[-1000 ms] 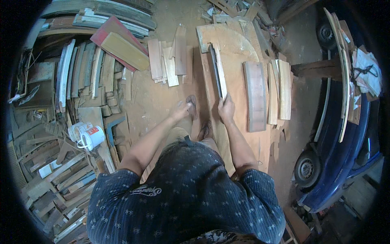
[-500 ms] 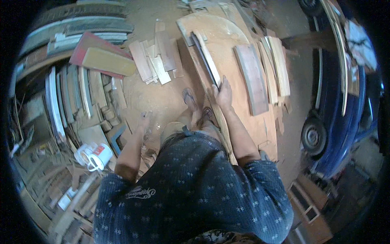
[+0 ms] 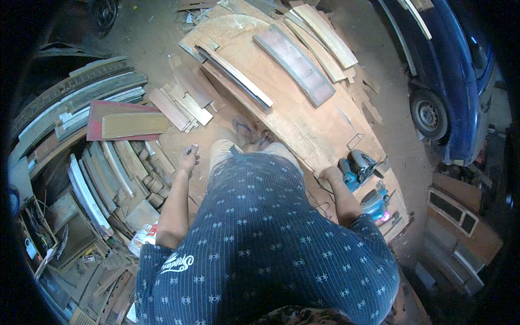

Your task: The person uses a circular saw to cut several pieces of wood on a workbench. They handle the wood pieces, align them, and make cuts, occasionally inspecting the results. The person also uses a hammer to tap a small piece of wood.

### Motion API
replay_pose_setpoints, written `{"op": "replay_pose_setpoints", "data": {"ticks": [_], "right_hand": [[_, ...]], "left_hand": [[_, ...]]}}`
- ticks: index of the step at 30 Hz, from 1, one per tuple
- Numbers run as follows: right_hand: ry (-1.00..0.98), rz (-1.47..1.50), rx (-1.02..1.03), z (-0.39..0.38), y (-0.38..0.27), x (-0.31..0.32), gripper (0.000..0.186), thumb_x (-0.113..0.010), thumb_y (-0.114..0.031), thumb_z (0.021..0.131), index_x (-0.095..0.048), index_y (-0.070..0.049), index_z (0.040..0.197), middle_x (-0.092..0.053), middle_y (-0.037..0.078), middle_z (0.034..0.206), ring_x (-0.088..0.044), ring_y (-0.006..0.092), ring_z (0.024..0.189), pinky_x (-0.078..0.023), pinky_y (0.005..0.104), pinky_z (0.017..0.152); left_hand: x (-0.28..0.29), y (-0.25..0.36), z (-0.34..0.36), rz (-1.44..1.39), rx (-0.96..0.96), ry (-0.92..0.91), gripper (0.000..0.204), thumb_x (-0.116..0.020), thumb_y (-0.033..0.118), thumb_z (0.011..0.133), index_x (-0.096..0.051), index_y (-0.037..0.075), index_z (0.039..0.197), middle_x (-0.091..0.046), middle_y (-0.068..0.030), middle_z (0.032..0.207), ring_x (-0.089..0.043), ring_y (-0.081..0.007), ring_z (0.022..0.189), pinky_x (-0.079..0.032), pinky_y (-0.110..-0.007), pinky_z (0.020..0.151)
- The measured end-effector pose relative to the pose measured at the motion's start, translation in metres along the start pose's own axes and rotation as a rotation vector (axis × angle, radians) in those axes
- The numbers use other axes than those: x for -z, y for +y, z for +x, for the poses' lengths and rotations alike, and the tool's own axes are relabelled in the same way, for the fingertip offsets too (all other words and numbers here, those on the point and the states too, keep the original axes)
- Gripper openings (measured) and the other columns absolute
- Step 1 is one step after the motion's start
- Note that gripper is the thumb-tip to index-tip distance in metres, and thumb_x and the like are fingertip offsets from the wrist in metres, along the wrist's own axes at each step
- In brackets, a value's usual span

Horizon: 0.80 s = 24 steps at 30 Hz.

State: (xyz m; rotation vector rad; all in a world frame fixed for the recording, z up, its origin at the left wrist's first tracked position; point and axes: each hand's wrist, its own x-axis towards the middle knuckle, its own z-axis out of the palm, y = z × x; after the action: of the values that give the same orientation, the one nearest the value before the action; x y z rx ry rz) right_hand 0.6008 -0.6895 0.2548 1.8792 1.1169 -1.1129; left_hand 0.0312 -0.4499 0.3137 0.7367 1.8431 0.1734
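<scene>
My right hand (image 3: 329,174) is at the near edge of the wooden work table (image 3: 303,116), close beside a teal circular saw (image 3: 351,176); its fingers are hard to make out. Next to the saw lies another teal power tool (image 3: 374,203). Low at my left side, my left hand (image 3: 189,160) hangs with fingers curled; whether something small is in it does not show. A narrow strip with a pale top and dark side (image 3: 238,76) lies along the table's left edge, apart from both hands. Farther across rests a wide reddish-grey board (image 3: 295,65).
Pale planks (image 3: 325,38) lie along the table's far right side. On the floor to the left are loose boards (image 3: 187,95), a red panel (image 3: 97,116) and stacked timber (image 3: 108,173). A blue car (image 3: 455,70) stands at right. A cord (image 3: 322,208) hangs near the table edge.
My right hand has let go of the strip on the table and moved back toward the circular saw. The view has turned right, bringing both power tools into sight. My left hand stays low.
</scene>
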Motion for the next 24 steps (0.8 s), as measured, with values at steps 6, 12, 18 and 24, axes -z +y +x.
{"op": "replay_pose_setpoints", "data": {"ticks": [6, 12, 18, 24], "right_hand": [[0.18, 0.125, -0.012, 0.003, -0.025, -0.017, 0.032, -0.061, -0.025, 0.087, -0.078, -0.003, 0.103, -0.073, 0.023, 0.113, -0.071, 0.0362, 0.107, -0.056, 0.0402, 0.092], [0.492, -0.004, -0.144, -0.044, -0.027, 0.07, 0.032, -0.056, -0.017, 0.09, -0.078, 0.002, 0.104, -0.072, 0.025, 0.113, -0.071, 0.0371, 0.107, -0.052, 0.0567, 0.095], [0.131, 0.239, -0.357, 0.019, 0.038, 0.05, 0.04, -0.072, -0.018, 0.081, -0.075, -0.007, 0.119, -0.066, 0.017, 0.135, -0.067, 0.0349, 0.119, -0.055, 0.0476, 0.096], [0.074, 0.05, -0.173, 0.01, 0.085, 0.029, 0.033, -0.065, -0.025, 0.089, -0.077, -0.01, 0.115, -0.072, 0.015, 0.124, -0.07, 0.0328, 0.111, -0.055, 0.0437, 0.096]], "left_hand": [[-0.001, -0.017, 0.014, 0.14, -0.003, -0.043, 0.062, -0.066, 0.054, 0.095, -0.06, 0.006, 0.133, -0.065, -0.009, 0.117, -0.065, -0.0216, 0.095, -0.054, -0.035, 0.077], [-0.042, -0.007, 0.031, 0.095, -0.181, -0.124, 0.07, -0.063, 0.053, 0.097, -0.052, 0.004, 0.146, -0.063, -0.0124, 0.127, -0.067, -0.0234, 0.098, -0.055, -0.035, 0.078], [-0.026, 0.007, 0.002, 0.081, -0.223, -0.115, 0.069, -0.067, 0.053, 0.096, -0.056, 0.002, 0.141, -0.065, -0.0073, 0.118, -0.063, -0.0139, 0.089, -0.053, -0.03, 0.073], [0.015, -0.038, 0.029, 0.251, -0.124, -0.043, 0.046, -0.068, 0.043, 0.097, -0.067, 0.004, 0.122, -0.068, -0.0058, 0.101, -0.062, -0.0118, 0.082, -0.05, -0.029, 0.07]]}}
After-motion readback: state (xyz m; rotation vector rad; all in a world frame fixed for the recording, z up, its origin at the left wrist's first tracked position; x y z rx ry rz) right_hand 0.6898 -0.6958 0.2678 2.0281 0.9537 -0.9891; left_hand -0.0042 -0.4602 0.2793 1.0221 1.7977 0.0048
